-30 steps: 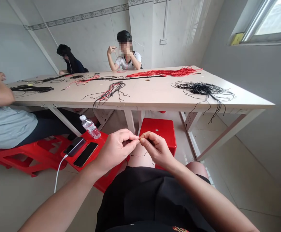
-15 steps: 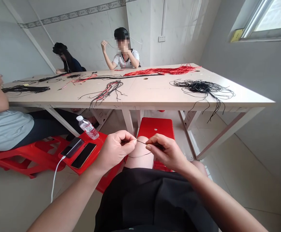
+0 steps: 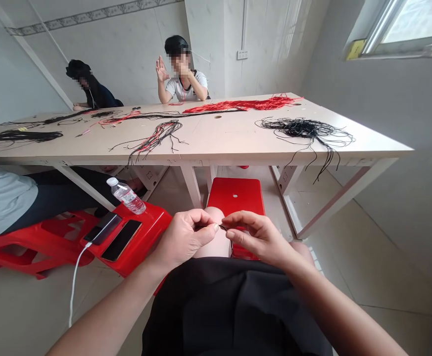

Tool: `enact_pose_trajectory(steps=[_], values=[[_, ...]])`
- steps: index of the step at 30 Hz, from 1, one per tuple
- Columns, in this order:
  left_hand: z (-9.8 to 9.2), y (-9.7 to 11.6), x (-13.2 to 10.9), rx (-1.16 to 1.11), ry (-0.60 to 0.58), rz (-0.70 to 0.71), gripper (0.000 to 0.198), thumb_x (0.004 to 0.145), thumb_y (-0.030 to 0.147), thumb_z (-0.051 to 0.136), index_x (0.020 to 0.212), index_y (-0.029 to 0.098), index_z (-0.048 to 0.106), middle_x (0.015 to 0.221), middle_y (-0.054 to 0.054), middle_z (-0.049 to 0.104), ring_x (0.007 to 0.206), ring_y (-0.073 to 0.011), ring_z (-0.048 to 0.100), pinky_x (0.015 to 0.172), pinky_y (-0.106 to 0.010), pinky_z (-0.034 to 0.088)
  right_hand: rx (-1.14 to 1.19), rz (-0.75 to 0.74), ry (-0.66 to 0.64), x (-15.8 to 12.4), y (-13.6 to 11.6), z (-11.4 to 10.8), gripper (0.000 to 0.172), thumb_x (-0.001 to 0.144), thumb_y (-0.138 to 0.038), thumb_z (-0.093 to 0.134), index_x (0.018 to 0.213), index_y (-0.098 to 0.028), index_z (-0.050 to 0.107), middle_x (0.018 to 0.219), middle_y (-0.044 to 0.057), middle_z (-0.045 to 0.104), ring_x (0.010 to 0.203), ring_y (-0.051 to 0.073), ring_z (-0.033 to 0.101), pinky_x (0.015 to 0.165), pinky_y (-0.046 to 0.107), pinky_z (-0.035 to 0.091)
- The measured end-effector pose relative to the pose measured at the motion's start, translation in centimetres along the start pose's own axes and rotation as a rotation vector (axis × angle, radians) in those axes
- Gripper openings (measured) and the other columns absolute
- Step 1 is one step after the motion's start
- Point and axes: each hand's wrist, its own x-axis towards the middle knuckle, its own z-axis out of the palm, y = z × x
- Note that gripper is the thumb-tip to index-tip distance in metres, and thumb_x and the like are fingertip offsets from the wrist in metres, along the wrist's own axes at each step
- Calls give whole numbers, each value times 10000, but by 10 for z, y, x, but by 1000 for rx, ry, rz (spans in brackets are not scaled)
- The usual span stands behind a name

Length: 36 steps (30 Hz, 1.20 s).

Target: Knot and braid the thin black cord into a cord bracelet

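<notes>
Over my lap, a thin black cord [image 3: 223, 227] runs between my two hands. My left hand [image 3: 184, 237] pinches it between thumb and forefinger, with the other fingers curled in. Close by on the right, my right hand [image 3: 262, 237] has the cord at its thumb and forefinger, its fingers loosely bent. A short length of cord hangs beneath the right fingertips beside my knee. The rest of the cord is hidden behind my fingers.
Bundles of black cord [image 3: 305, 128], mixed cord [image 3: 158, 136] and red cord [image 3: 245, 105] lie on the table [image 3: 216, 143]. A red stool [image 3: 238, 190] stands ahead. At left, another holds a bottle [image 3: 128, 197], a phone [image 3: 122, 240] and a cabled device [image 3: 104, 230]. Other people sit around the table.
My hands have come closer together, and the stretch of cord between them is shorter. The loop that hung below them no longer shows. The view has shifted slightly right.
</notes>
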Motion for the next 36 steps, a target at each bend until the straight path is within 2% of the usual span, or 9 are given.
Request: enact_pose_trajectory(steps=[3,7,14,17,20,25,28,32,36], values=[[0,-3,1,41,-2,1,142,719,275,593,666,144,588,623,10,534,594,-92,468,543,-207,360,8,-4,16,2,-1,6,204,802,-375,563,808,-178,612,730,14,585,625,111,525,539,229,447],[0,-9,1,55,-1,-27,129,714,264,594,658,148,593,605,19,521,572,-80,450,522,-197,349,-119,-19,22,1,-6,-2,185,836,-334,518,749,-178,563,697,7,528,629,111,475,560,236,410],[11,-18,1,-89,-104,-201,87,655,221,645,632,141,619,575,24,526,538,-66,430,495,-195,323,-531,-268,-1,13,-7,-2,169,877,-187,435,722,-200,502,687,13,520,680,139,453,655,280,397],[17,-26,3,-244,-68,-217,110,634,232,673,610,139,619,558,29,528,505,-53,416,480,-194,315,-581,-342,129,18,5,5,159,869,-185,454,725,-203,519,748,28,561,735,155,485,719,318,401],[19,-33,6,-380,39,-246,138,616,251,695,607,139,615,546,35,523,484,-41,410,457,-184,299,-494,-307,368,12,19,14,85,853,-232,494,783,-203,532,811,49,577,800,172,519,752,341,422],[21,-41,9,-537,77,-289,147,620,259,688,605,136,609,525,33,497,476,-42,412,437,-179,288,-94,-92,233,-4,36,30,196,794,-351,588,907,-206,521,827,32,606,736,143,578,661,277,490],[23,-41,10,-634,92,-348,132,615,235,688,607,131,606,549,29,511,496,-36,433,444,-166,304,-24,-7,288,-5,40,37,174,814,-366,548,802,-193,559,698,12,593,578,114,548,517,242,469],[27,-40,12,-831,111,-445,95,628,193,664,613,124,599,577,23,522,517,-32,458,441,-155,318,-36,-41,398,-4,41,43,132,801,-321,568,778,-197,608,607,-2,583,496,107,525,476,242,462],[29,-41,13,-987,81,-538,64,679,149,599,625,116,594,579,13,506,515,-36,457,428,-156,328,-36,-65,411,-5,43,46,115,801,-302,570,801,-207,636,615,10,612,493,118,544,473,252,476]])
